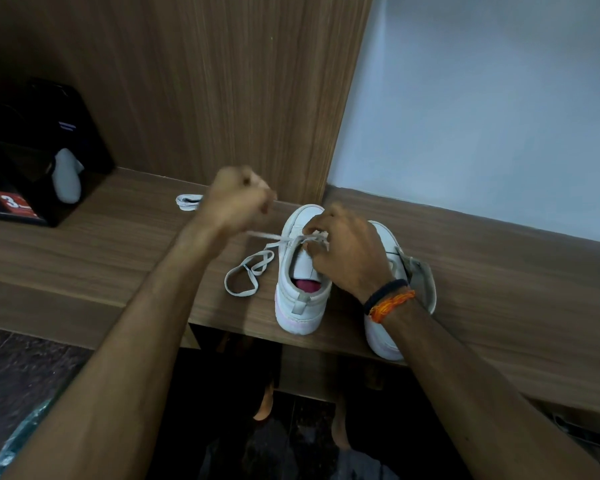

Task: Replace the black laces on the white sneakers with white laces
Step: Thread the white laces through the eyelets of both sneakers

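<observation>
Grip, left hand (238,197): fist closed around a white lace (274,242), drawing it up and left of centre frame; hand blurred.
Grip, right hand (340,249): fingers curled at the eyelets, pinching the lace on the tongue.
Task thing: near sneaker (300,271) upright at centre frame on the wooden shelf (118,237), heel toward camera; lace's free loop lies on the wood just left of it.
Risk, uneven ends: a hard pull on the left could drag the lace through, leaving the other end short.
Risk, shoe shift: heel sits near the shelf's front edge; a tug could slide or tip it off if the right hand lets go.
Risk, twist: flat lace may turn in the eyelet.
Count, sneakers: two; second sneaker (387,341) right of centre, mostly behind the wrist.
Count, laces: one being threaded, one spare bundle (187,201) behind the left hand.
Count, black laces: none clearly seen.
Count, black box (32,150): one, upper left.
</observation>
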